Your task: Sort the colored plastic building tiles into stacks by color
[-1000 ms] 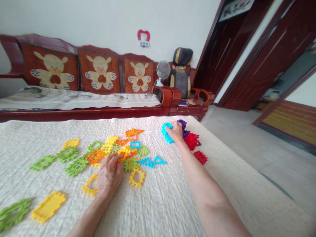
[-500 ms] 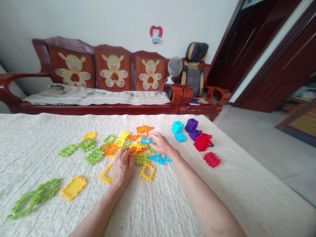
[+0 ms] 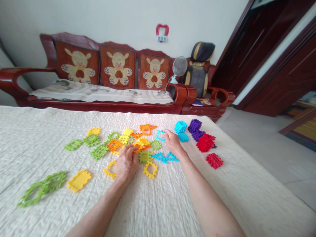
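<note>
Flat plastic interlocking tiles lie scattered on a cream quilted cloth (image 3: 158,204). My right hand (image 3: 172,142) pinches a small blue square tile (image 3: 160,135), lifted a little at the far side of the heap. My left hand (image 3: 127,163) rests curled on the cloth, its fingertips on an orange tile (image 3: 138,148) in the middle of the heap. Beside my right hand stand sorted stacks: blue (image 3: 181,127), purple (image 3: 195,126) and red (image 3: 204,143).
Green tiles (image 3: 98,151) and yellow tiles (image 3: 79,180) spread to the left; a long green piece (image 3: 41,188) lies near the left edge. A loose red tile (image 3: 214,160) lies at the right. A wooden sofa (image 3: 108,85) stands behind, a doorway to the right.
My right hand left the blue stack, came back to the heap and picked up a small blue square tile. My left hand stayed on the heap. The camera turned left.
</note>
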{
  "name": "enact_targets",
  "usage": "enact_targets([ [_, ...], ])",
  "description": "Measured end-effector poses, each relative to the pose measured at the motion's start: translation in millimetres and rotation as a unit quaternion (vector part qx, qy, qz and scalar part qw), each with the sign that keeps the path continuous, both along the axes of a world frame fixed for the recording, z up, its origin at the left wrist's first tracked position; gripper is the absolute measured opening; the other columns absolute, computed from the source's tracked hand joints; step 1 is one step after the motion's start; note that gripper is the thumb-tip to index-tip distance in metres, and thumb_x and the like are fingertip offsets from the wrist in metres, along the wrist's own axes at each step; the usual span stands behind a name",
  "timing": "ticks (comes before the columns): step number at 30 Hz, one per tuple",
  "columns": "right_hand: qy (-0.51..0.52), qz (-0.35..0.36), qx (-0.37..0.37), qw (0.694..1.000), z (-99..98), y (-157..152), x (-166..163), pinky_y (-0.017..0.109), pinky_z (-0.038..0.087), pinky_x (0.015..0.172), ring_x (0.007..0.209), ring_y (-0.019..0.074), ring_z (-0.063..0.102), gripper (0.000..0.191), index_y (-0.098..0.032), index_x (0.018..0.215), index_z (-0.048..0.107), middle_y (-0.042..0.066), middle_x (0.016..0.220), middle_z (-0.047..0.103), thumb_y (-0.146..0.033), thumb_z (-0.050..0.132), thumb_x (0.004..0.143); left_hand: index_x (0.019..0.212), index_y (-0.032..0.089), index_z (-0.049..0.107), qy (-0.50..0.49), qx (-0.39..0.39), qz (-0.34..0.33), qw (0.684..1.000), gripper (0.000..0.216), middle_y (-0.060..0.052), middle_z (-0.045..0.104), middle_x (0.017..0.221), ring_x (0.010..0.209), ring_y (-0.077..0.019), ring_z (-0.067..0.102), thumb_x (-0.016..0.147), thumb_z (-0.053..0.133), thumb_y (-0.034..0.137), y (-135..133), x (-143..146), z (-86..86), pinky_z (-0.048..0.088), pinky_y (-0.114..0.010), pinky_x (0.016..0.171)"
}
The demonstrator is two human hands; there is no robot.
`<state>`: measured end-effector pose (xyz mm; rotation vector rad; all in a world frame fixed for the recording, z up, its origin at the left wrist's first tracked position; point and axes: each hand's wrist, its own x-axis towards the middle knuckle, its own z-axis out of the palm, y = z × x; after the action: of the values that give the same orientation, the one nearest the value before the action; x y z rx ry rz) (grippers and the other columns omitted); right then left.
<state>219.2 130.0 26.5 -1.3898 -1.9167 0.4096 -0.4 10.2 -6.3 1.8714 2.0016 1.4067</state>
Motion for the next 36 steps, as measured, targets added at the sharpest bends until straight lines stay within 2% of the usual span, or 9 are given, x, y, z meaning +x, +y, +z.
enact_targets([
  [3,-0.016,-0.047,-0.021,0.999,-4.4,1.8,12.9,0.037,0.05,0.097,0.102,0.0247,0.068,0.031,-0.018,0.107,0.072,0.009,0.102,0.075,-0.013,0.05,0.087,0.098,0.023,0.071,0.001,-0.001,-0.006,1.0,0.023,-0.006,0.07,0.117,0.095,-0.0188,0.068,0.088,0.051,0.024,-0.1,-0.3,-0.1,0.056,-0.035,0.089],
  [6,-0.017,-0.065,-0.012,0.998,-8.8,1.1,19.2,0.039,0.049,0.097,0.105,0.0271,0.065,0.029,-0.015,0.107,0.071,0.013,0.107,0.071,-0.014,0.059,0.081,0.098,0.022,0.071,0.005,0.001,-0.005,1.0,0.023,-0.006,0.07,0.116,0.096,-0.0194,0.068,0.088,0.05,0.024,0.1,-0.4,0.1,0.057,-0.036,0.089],
  [9,-0.018,-0.045,-0.038,0.998,-8.0,-0.8,24.7,0.037,0.051,0.09,0.099,0.0265,0.065,0.036,-0.016,0.108,0.069,0.011,0.107,0.069,-0.017,0.068,0.072,0.097,0.023,0.071,0.014,0.003,0.003,1.0,0.023,-0.006,0.07,0.114,0.101,-0.0208,0.067,0.087,0.05,0.022,0.1,0.2,1.3,0.056,-0.037,0.09],
  [13,-0.049,-0.001,-0.049,0.998,-1.9,-5.3,30.8,0.034,0.051,0.086,0.092,0.0249,0.064,0.036,-0.019,0.098,0.07,0.006,0.096,0.069,-0.011,0.069,0.063,0.098,0.023,0.07,0.021,0.003,0.002,1.0,0.024,-0.007,0.07,0.115,0.102,-0.0215,0.067,0.088,0.049,0.021,-0.9,0.6,3.3,0.056,-0.038,0.091],
  [20,-0.101,0.01,-0.053,0.993,2.1,-9.0,29.4,0.034,0.049,0.095,0.096,0.0222,0.063,0.022,-0.018,0.086,0.07,0.004,0.093,0.068,-0.01,0.064,0.066,0.098,0.023,0.071,0.022,0.011,-0.004,1.0,0.024,-0.006,0.07,0.114,0.103,-0.0219,0.066,0.088,0.049,0.021,-1.6,0.0,2.5,0.056,-0.039,0.091],
  [25,-0.084,-0.011,-0.046,0.995,-2.6,-7.6,30.6,0.033,0.05,0.095,0.101,0.0213,0.063,0.038,-0.019,0.103,0.069,0.006,0.103,0.066,-0.012,0.064,0.066,0.098,0.022,0.072,0.016,0.007,-0.003,1.0,0.023,-0.007,0.07,0.114,0.1,-0.0222,0.067,0.088,0.051,0.023,-1.6,-0.4,2.4,0.056,-0.038,0.089],
  [28,-0.047,-0.007,-0.005,0.999,-5.8,-8.9,29.3,0.035,0.05,0.098,0.108,0.0216,0.061,0.047,-0.019,0.114,0.065,0.008,0.113,0.063,-0.014,0.065,0.067,0.099,0.023,0.072,0.01,-0.008,-0.005,1.0,0.023,-0.005,0.07,0.116,0.093,-0.0197,0.068,0.089,0.051,0.024,-1.3,-1.3,2.3,0.057,-0.036,0.086],
  [33,0.01,-0.014,0.068,0.998,-6.3,-11.0,20.9,0.04,0.051,0.099,0.107,0.0247,0.061,0.036,-0.021,0.108,0.064,0.008,0.11,0.063,-0.021,0.067,0.073,0.1,0.023,0.072,0.011,-0.014,-0.005,1.0,0.023,-0.005,0.07,0.117,0.087,-0.0178,0.069,0.088,0.052,0.025,0.4,-3.4,-0.8,0.057,-0.033,0.08],
  [36,0.033,-0.05,0.101,0.993,-0.7,-5.1,25.0,0.041,0.051,0.097,0.103,0.0251,0.062,0.033,-0.023,0.109,0.063,0.008,0.111,0.064,-0.026,0.065,0.076,0.1,0.023,0.072,0.01,-0.017,0.0,1.0,0.022,-0.005,0.07,0.119,0.086,-0.0177,0.069,0.089,0.053,0.027,0.8,-3.9,-2.4,0.057,-0.033,0.079],
])
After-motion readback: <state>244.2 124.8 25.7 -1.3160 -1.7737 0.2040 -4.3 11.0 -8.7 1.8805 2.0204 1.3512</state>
